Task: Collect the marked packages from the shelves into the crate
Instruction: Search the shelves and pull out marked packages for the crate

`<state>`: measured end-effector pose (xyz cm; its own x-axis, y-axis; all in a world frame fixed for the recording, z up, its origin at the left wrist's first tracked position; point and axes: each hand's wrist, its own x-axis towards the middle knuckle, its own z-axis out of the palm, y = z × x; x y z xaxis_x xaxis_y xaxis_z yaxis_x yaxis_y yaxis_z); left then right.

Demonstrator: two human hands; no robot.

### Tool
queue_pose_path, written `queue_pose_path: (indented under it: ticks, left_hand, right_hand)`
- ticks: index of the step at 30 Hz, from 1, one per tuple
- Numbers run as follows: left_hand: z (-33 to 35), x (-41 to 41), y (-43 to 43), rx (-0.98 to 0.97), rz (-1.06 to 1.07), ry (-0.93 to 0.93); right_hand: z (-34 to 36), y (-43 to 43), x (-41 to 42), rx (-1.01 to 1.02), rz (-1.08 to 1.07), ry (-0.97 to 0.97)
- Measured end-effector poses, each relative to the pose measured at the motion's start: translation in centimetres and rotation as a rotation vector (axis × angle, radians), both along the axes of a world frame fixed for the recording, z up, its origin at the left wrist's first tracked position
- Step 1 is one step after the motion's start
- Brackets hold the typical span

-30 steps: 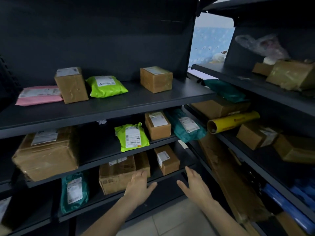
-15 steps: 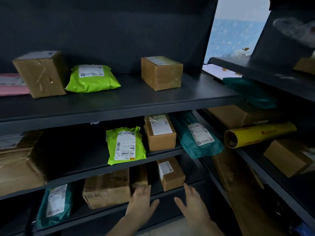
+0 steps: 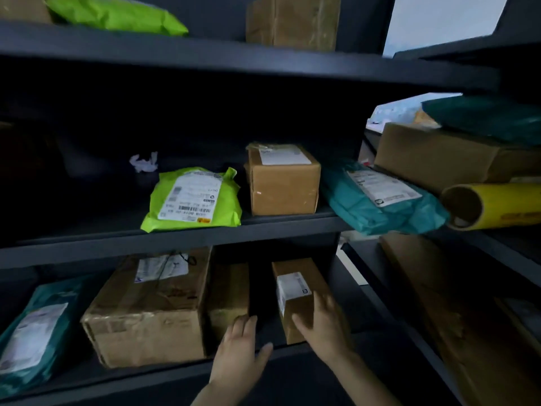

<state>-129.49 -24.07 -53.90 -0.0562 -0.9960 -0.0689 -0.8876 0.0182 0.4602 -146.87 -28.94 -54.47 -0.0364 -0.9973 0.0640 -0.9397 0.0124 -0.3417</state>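
Note:
A small narrow cardboard box [image 3: 295,288] with a white label stands on the lower shelf [image 3: 322,347]. My right hand [image 3: 322,326] lies against its front right side with fingers spread. My left hand [image 3: 240,350] is open just left of that box, at the shelf's front edge, beside a bigger brown box [image 3: 228,294]. No crate is in view.
The middle shelf holds a lime green mailer [image 3: 196,200], a brown box [image 3: 284,183] and a teal mailer [image 3: 380,197]. A large taped carton [image 3: 152,309] and a teal bag [image 3: 38,329] sit lower left. A yellow tube [image 3: 491,206] juts out at right.
The camera has dropped and closed in on the lower shelves. Both hands have reached forward to the lower shelf, the right one coming onto the small box.

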Motion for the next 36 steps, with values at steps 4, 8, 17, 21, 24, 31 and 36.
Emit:
queue_pose_path:
  ticks: [4, 8, 17, 21, 24, 31, 36]
  left_hand:
    - [-3.4, 0.4, -2.6, -0.177, 0.022, -0.052]
    - [-5.9, 0.9, -4.7, -0.336, 0.076, -0.111]
    - [-8.2, 2.4, -6.0, -0.399, 0.197, -0.22]
    - [-8.3, 2.6, -5.9, -0.411, 0.198, -0.266]
    - [-8.4, 2.3, -5.8, -0.445, 0.203, -0.303]
    - [-8.7, 0.2, -5.7, -0.463, 0.171, -0.327]
    - [-9.1, -0.3, -5.5, -0.469, 0.166, -0.326]
  right_hand:
    - [-3.5, -3.2, 0.6, -0.076, -0.021, 0.112]
    - [-5.3, -5.3, -0.1, -0.081, -0.047, 0.173]
    - [-7.2, -5.4, -0.4, -0.175, -0.071, 0.163]
    - [-7.1, -4.7, -0.6, -0.19, -0.079, 0.11]
    - [-6.6, -4.2, -1.3, -0.223, -0.109, -0.045]
    - [-6.4, -4.2, -2.7, -0.086, -0.194, -0.94]
    - [-7.4, -4.6, -4.0, -0.057, -0.29, -1.107]
